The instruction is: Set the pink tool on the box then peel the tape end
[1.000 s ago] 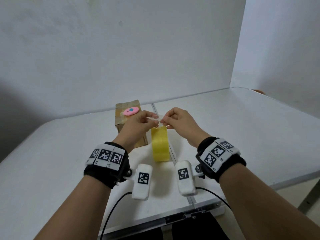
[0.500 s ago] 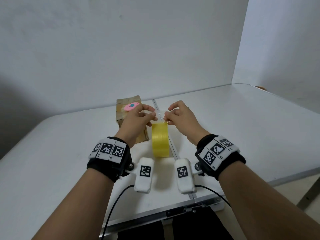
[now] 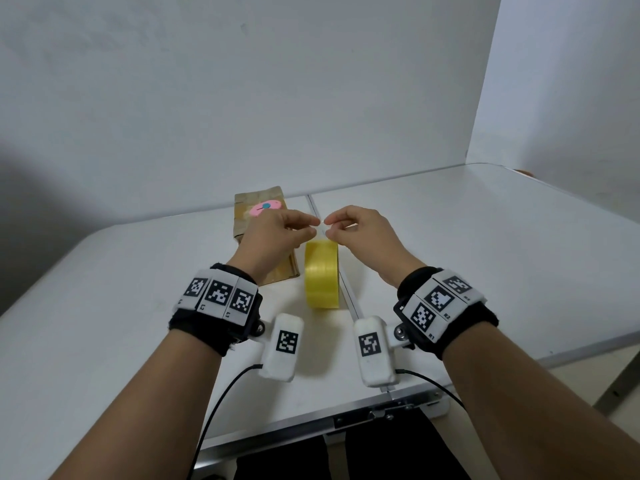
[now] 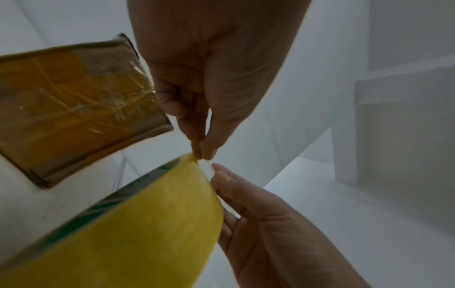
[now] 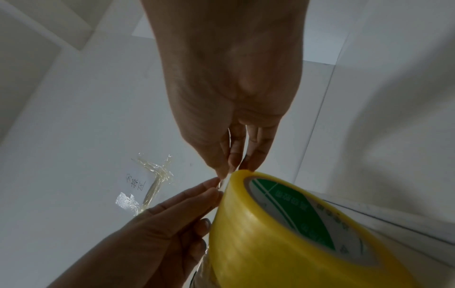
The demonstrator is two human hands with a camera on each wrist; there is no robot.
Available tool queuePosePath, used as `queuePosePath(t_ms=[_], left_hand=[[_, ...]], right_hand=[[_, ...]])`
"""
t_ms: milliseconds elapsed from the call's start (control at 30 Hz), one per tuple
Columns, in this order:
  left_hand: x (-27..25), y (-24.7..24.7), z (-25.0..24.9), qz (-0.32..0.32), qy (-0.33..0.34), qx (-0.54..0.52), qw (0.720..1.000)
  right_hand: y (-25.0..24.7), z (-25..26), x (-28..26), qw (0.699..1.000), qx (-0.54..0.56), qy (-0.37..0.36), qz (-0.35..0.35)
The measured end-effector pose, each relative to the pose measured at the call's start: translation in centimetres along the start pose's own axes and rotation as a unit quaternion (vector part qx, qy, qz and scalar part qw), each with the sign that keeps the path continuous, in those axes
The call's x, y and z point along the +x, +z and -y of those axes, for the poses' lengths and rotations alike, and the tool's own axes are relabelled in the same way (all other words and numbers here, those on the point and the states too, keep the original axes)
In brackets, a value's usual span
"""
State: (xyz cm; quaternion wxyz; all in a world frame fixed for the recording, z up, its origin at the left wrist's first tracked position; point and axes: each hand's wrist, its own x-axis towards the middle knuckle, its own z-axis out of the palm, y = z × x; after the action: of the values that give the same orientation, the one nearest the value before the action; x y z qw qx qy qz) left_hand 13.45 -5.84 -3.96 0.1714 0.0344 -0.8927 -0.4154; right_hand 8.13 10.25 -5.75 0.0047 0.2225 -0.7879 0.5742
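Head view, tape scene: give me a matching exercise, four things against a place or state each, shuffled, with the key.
Things:
1. yellow tape roll
2. brown parcel
3. pink disc
4. loose tape end

Places or states:
A. lies on top of the parcel
B. pinched between the left hand and the right hand
C. stands on edge on the white table, below the fingertips
D. lies flat behind the left hand

Pairs: 1-C, 2-D, 3-A, 4-B

White folding table [image 3: 485,244], plain white walls [image 3: 242,98]
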Motion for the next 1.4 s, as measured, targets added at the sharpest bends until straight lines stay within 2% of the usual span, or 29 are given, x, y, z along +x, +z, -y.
queuePosePath(t_ms=[133, 267, 400, 567, 700, 766, 866, 1000, 1133, 1233, 1400], left_hand=[[0.1, -0.1, -0.3, -0.017, 0.033, 0.1, 0.994], [0.2, -0.1, -0.4, -0.022, 0.049, 0.124, 0.991], [0.3, -0.2, -0.4, -0.01, 0.02, 0.093, 0.995], [0.1, 0.0, -0.4, 0.02, -0.014, -0.003, 1.0], [0.0, 0.2, -0.2, 0.029, -0.046, -0.094, 0.994], [0.1, 0.3, -0.2, 0.027, -0.073, -0.115, 0.99], [0.2, 0.4, -0.3, 0.026, -0.107, -0.145, 0.983], [0.2, 0.7, -0.1, 0.007, -0.099, -0.123, 0.987], [-0.2, 1.1, 0.4, -0.003, -0.088, -0.11, 0.99], [-0.6, 1.3, 0.7, 0.015, -0.131, -0.147, 0.98], [-1.2, 1.1, 0.9, 0.078, -0.204, -0.238, 0.947]], right_hand=[[-0.1, 0.0, 0.0, 0.999, -0.035, -0.015, 0.007], [-0.3, 0.4, -0.1, 0.998, -0.054, -0.023, 0.025], [-0.5, 0.3, 0.1, 0.997, -0.07, -0.004, 0.022], [-0.6, 0.3, 0.0, 0.997, -0.041, 0.037, 0.051], [-0.9, -0.1, -0.1, 0.998, -0.014, 0.057, 0.034], [-1.1, -0.1, -0.2, 0.994, 0.001, 0.102, 0.043], [-1.0, 0.5, -0.8, 0.974, 0.064, 0.184, 0.119], [-0.4, 0.7, -0.9, 0.97, 0.106, 0.173, 0.136], [-0.8, 1.1, -1.0, 0.956, 0.144, 0.198, 0.159], [-0.4, 1.3, -1.2, 0.955, 0.144, 0.207, 0.157], [1.1, 1.6, -1.3, 0.971, 0.067, 0.195, 0.123]])
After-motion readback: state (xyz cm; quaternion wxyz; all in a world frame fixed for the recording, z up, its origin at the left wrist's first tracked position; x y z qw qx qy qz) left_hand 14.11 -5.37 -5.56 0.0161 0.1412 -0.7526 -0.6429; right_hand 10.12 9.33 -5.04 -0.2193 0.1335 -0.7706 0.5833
